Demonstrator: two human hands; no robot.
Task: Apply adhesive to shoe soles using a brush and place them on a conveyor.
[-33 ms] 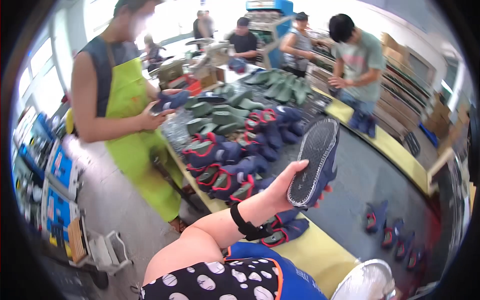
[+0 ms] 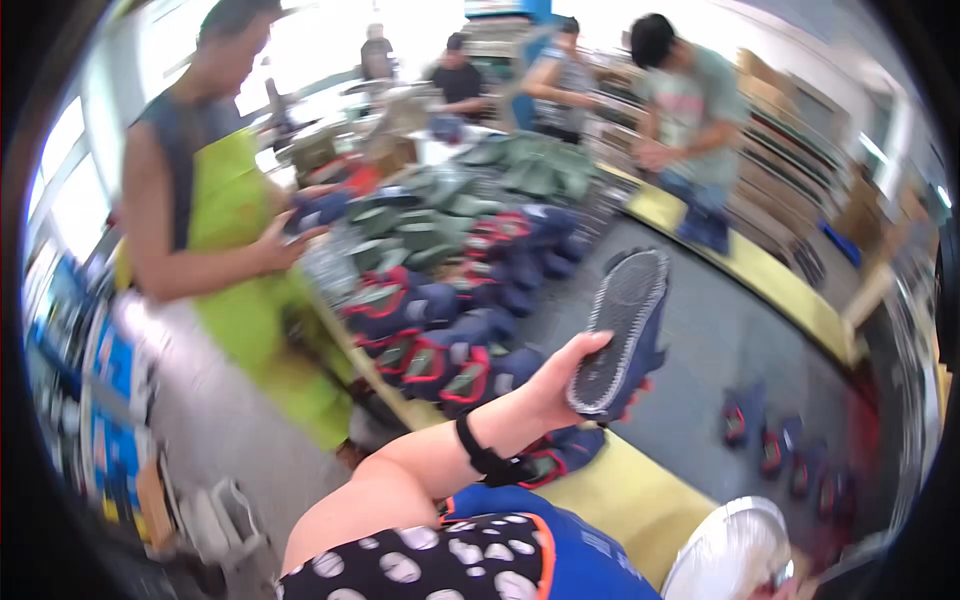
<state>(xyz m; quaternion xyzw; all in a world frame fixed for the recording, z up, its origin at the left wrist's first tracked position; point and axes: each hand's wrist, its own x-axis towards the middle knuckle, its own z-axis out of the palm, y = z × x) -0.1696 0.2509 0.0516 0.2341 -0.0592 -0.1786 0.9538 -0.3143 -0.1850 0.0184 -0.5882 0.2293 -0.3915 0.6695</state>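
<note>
My left hand (image 2: 577, 378) grips a navy shoe upper (image 2: 655, 355) on its last, held up over the table. Its dark stitched bottom (image 2: 622, 325) faces me. The thumb lies across the bottom's edge, and the fingers wrap round the far side. A black strap (image 2: 480, 455) circles my left wrist. At the lower edge, beside a round white container (image 2: 728, 550) that looks wrapped in plastic, a small part of my right hand (image 2: 778, 585) shows. Something small and shiny is at it; the fingers are mostly hidden.
Several navy shoes with red trim (image 2: 425, 360) crowd the table's left side, with green lasts (image 2: 415, 225) behind them. More shoes (image 2: 770, 450) stand in a row at the right. A person in a lime apron (image 2: 240, 200) holds a shoe at the left; another person (image 2: 690, 120) stands across the table.
The view has shifted slightly and is more blurred. My left hand keeps its hold on the shoe upper. Part of my right hand has come in beside the white container.
</note>
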